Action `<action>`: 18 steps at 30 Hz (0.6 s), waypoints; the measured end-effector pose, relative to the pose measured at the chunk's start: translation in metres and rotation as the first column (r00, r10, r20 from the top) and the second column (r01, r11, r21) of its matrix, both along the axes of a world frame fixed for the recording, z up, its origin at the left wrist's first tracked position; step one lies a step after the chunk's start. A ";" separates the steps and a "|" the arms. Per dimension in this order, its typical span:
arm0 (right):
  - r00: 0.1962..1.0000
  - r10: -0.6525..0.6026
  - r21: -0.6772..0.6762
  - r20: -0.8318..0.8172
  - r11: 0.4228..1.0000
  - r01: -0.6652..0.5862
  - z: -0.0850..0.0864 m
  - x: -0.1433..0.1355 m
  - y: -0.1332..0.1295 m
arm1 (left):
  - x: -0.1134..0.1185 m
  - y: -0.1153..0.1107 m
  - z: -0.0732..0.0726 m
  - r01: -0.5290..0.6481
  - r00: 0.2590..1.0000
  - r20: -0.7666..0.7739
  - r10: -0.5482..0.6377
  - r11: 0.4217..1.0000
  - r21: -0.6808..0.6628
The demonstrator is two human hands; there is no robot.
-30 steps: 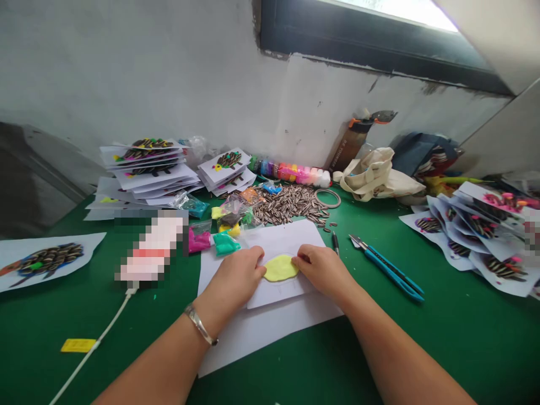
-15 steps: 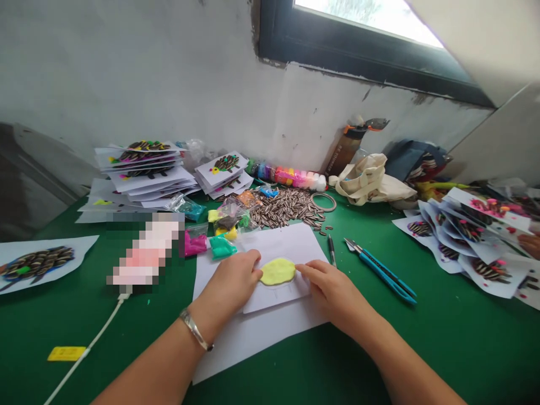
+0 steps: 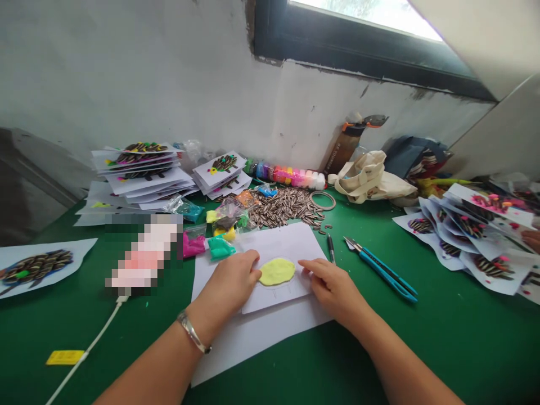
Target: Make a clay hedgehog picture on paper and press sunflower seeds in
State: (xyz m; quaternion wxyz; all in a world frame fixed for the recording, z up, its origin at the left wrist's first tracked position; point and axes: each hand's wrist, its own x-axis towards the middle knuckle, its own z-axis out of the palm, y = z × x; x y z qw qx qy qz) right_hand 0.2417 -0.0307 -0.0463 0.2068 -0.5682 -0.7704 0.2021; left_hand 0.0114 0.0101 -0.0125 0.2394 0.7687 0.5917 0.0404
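Note:
A flattened oval of pale yellow modelling clay (image 3: pixel 277 271) lies on a white sheet (image 3: pixel 257 304), inside a faint pencil outline. Short pencil lines show just below it. My left hand (image 3: pixel 234 278) rests on the sheet at the clay's left side, thumb tip at its edge and index finger a little above, holding nothing. On the other side, my right hand (image 3: pixel 331 284) hovers low over the paper, index finger stretched out and just apart from the clay. Its other fingers bend loosely beneath. Another white sheet (image 3: pixel 219 354) lies underneath.
Clay bags (image 3: pixel 221 247) and a heap of striped sunflower seeds (image 3: pixel 287 207) lie behind the sheet. A pen (image 3: pixel 331 248) and blue tweezers (image 3: pixel 386 275) are to the right. Seed-decorated pictures (image 3: pixel 147 177) are stacked left and right. Another person's hand (image 3: pixel 530 239) shows at the right edge.
My right index finger has drawn back slightly to the right, off the clay's edge. My left hand stays beside the clay. The view has shifted a little.

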 end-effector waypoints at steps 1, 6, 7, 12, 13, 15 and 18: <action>1.000 0.001 0.003 0.019 1.000 -0.001 0.000 -0.001 0.001 | 0.000 0.000 0.000 -0.002 1.000 -0.002 0.002 1.000 -0.002; 0.958 0.013 0.054 0.286 0.998 -0.029 0.002 -0.015 0.001 | 0.000 0.001 -0.001 0.008 1.000 -0.006 -0.008 1.000 0.017; 0.952 0.008 0.050 0.304 0.998 -0.025 0.002 -0.017 0.002 | 0.000 0.001 -0.001 0.009 1.000 -0.011 -0.008 1.000 0.017; 0.984 -0.035 0.016 0.175 0.999 0.033 -0.003 -0.011 0.003 | 0.000 0.000 -0.001 0.015 1.000 -0.017 -0.014 1.000 0.022; 0.988 -0.037 0.019 0.151 0.999 0.035 -0.003 -0.010 0.003 | 0.000 0.000 -0.001 0.014 1.000 -0.018 -0.013 1.000 0.023; 0.984 -0.017 0.043 0.176 0.999 0.010 -0.003 -0.010 0.001 | -0.001 0.000 -0.001 0.008 1.000 -0.020 -0.008 1.000 0.019; 0.949 0.004 0.065 0.316 0.998 -0.026 0.002 -0.016 0.000 | 0.000 0.001 -0.002 0.006 1.000 -0.016 -0.005 1.000 0.011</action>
